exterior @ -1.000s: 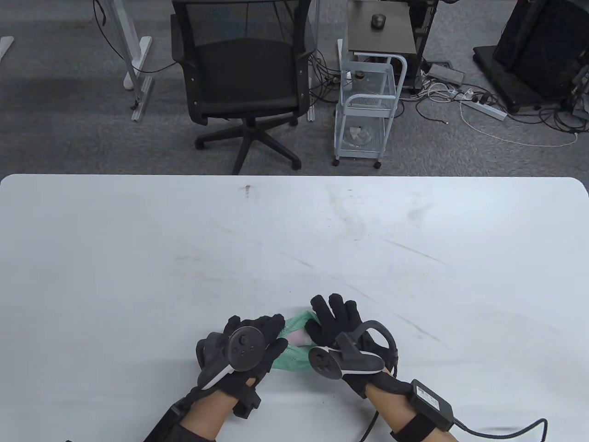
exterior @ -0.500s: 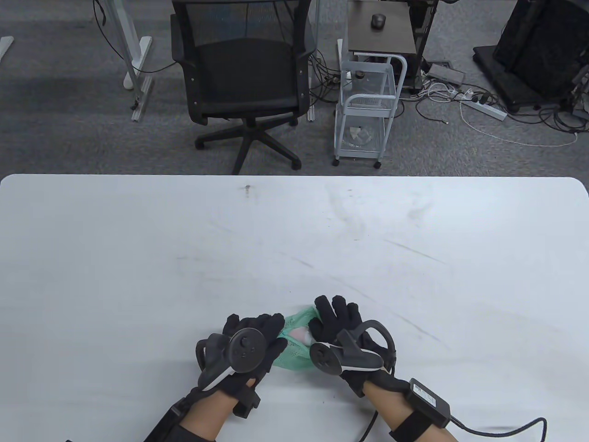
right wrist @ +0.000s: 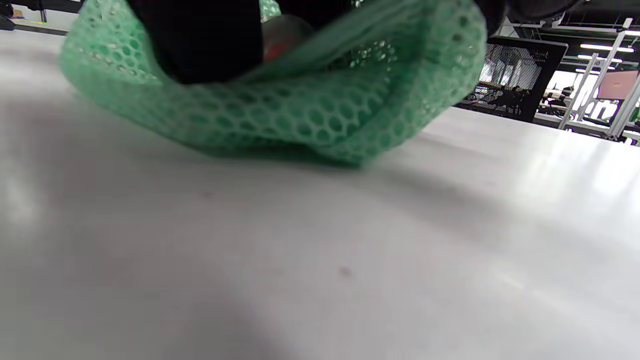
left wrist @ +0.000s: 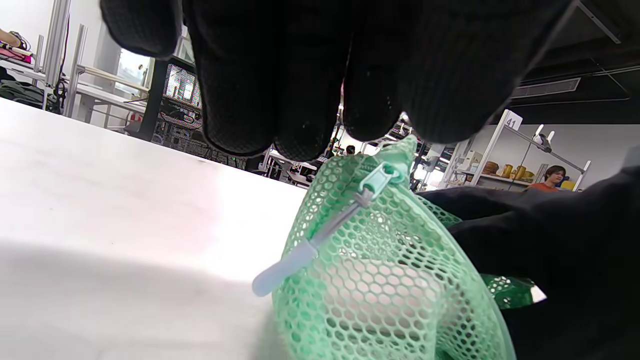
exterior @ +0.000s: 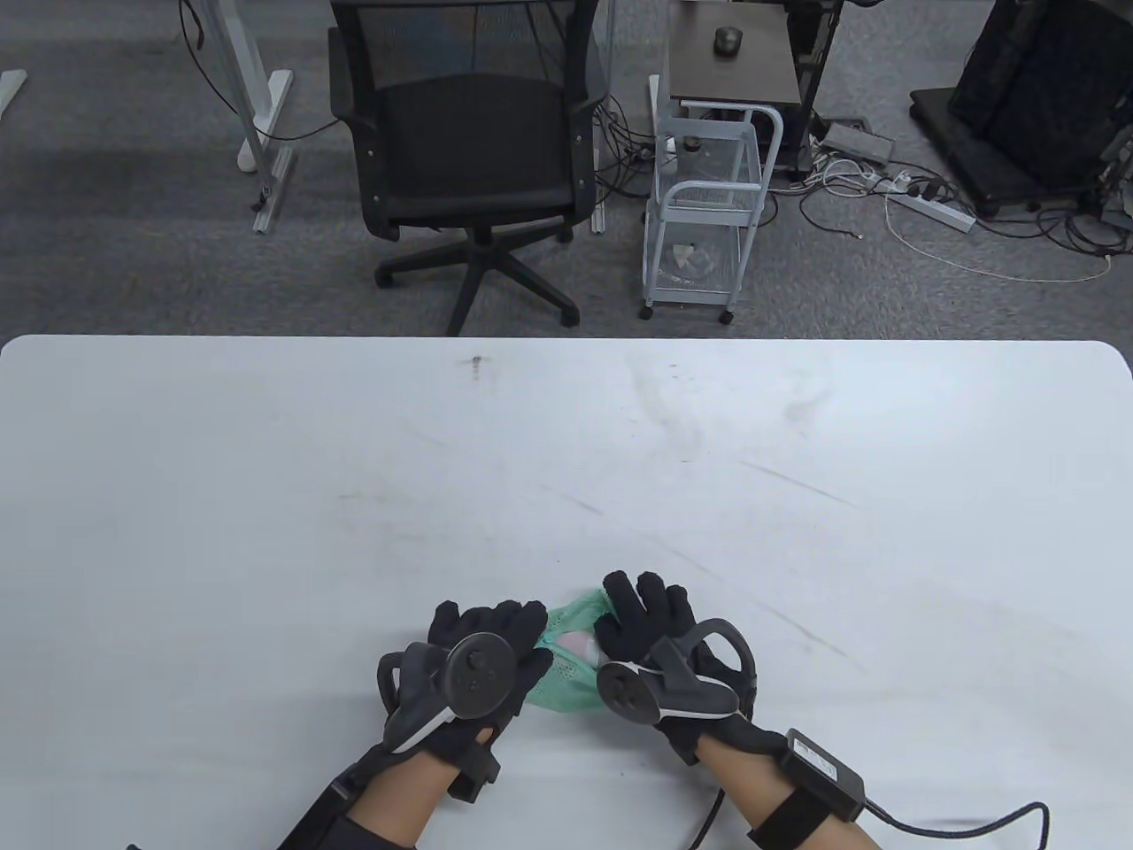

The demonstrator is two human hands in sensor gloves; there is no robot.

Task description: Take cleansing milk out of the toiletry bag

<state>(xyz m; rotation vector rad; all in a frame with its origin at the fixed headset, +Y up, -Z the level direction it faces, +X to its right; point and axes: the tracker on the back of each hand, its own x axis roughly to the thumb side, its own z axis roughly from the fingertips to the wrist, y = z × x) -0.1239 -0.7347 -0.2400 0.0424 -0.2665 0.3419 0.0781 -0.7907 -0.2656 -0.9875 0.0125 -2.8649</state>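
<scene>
A green mesh toiletry bag (exterior: 566, 686) lies near the table's front edge between my hands. A pale pink cleansing milk bottle (exterior: 580, 642) shows in its open mouth. My left hand (exterior: 522, 633) pinches the bag's left rim by the zipper pull (left wrist: 372, 182). My right hand (exterior: 620, 620) holds the right rim, thumb inside the mouth beside the bottle and fingers stretched over the far side. In the right wrist view the bag (right wrist: 310, 120) sags on the table, with a black finger (right wrist: 200, 40) and the bottle (right wrist: 282, 30) inside. Most of the bottle is hidden.
The white table (exterior: 566, 460) stretches far ahead and to both sides of the bag. Beyond its far edge stand a black office chair (exterior: 469, 150) and a white wire cart (exterior: 708, 204). A cable runs from my right wrist (exterior: 956, 828).
My right hand has shifted slightly left and nearer, closing in on the bag's mouth. The left hand and the bag have barely moved.
</scene>
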